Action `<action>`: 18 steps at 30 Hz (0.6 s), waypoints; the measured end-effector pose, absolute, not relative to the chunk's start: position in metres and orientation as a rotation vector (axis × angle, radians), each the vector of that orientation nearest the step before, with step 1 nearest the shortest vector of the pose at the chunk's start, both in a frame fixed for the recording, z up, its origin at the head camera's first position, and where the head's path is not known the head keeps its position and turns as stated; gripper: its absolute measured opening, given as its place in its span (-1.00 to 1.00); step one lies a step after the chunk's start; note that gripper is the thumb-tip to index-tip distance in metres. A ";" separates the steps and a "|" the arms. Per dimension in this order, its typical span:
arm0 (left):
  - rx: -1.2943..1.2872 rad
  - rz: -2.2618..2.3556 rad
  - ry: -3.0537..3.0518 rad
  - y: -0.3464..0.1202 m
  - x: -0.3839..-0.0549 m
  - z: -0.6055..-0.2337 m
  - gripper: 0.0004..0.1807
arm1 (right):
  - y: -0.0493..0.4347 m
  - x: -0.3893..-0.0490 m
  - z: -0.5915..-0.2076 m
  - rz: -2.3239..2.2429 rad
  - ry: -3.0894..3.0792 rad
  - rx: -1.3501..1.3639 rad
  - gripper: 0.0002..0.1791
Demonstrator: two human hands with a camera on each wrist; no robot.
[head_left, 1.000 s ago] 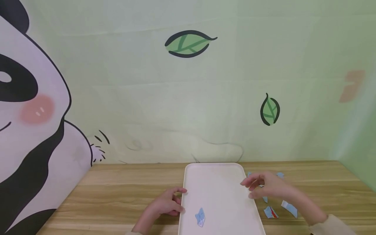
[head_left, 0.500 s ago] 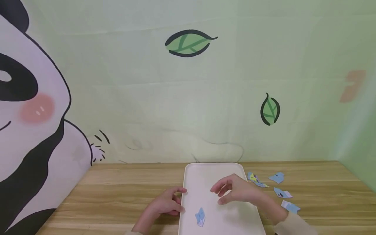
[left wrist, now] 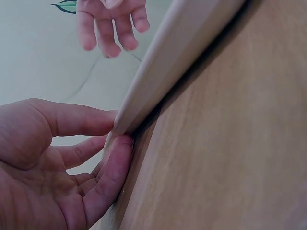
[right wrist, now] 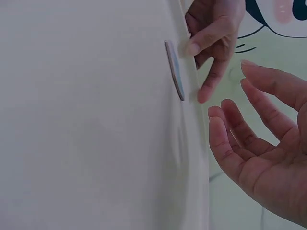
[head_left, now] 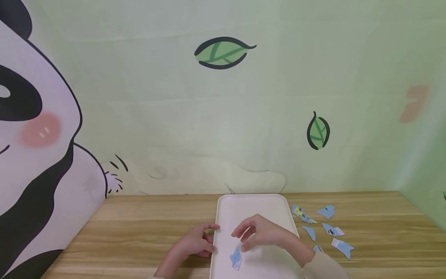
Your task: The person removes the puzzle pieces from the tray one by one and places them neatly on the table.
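Observation:
A flat, jagged light-blue piece with pale markings (head_left: 235, 259) lies on the white tray (head_left: 271, 263), near its left side. My left hand (head_left: 196, 241) rests against the tray's left edge, thumb and fingertips touching the outer wall; the left wrist view has these fingers (left wrist: 76, 120) right at the rim. Above the tray, my right hand (head_left: 262, 233) hovers close over the piece with fingers loosely bent and nothing between them. In the right wrist view the piece (right wrist: 174, 72) shows its thin edge, apart from the right hand's fingers (right wrist: 249, 129).
Right of the tray, several similar blue pieces are scattered on the wooden table (head_left: 156, 217), among them one with yellow patches (head_left: 301, 213) and one with a white end (head_left: 343, 248). Behind the table hangs a pale green backdrop (head_left: 156, 97) with a panda and leaves.
My right hand has moved left from over the tray's right edge to near the blue piece, uncovering pieces on the right. The left hand stays at the tray's edge.

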State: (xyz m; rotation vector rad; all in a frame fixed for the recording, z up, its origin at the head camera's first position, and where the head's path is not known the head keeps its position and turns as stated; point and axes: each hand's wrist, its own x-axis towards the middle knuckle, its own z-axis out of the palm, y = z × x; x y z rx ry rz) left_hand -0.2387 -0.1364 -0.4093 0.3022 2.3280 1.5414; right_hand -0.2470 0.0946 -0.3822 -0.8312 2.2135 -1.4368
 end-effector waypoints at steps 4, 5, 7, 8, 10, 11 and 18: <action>0.303 1.551 2.323 -0.137 -0.239 -0.409 -0.37 | 0.087 -0.248 -0.386 -1.386 2.196 -0.876 -0.65; 0.305 1.552 2.323 -0.137 -0.239 -0.409 -0.37 | 0.086 -0.248 -0.387 -1.378 2.188 -0.890 -0.65; 0.308 1.549 2.327 -0.137 -0.239 -0.410 -0.37 | 0.084 -0.248 -0.389 -1.364 2.176 -0.912 -0.64; 0.311 1.547 2.329 -0.138 -0.239 -0.410 -0.37 | 0.083 -0.248 -0.390 -1.357 2.171 -0.917 -0.64; 0.311 1.546 2.329 -0.138 -0.239 -0.410 -0.36 | 0.082 -0.248 -0.391 -1.340 2.170 -0.911 -0.64; 0.313 1.547 2.328 -0.138 -0.239 -0.410 -0.36 | 0.081 -0.248 -0.391 -1.333 2.172 -0.902 -0.64; 0.308 1.563 2.309 -0.138 -0.239 -0.410 -0.36 | 0.078 -0.248 -0.395 -1.240 2.225 -0.896 -0.63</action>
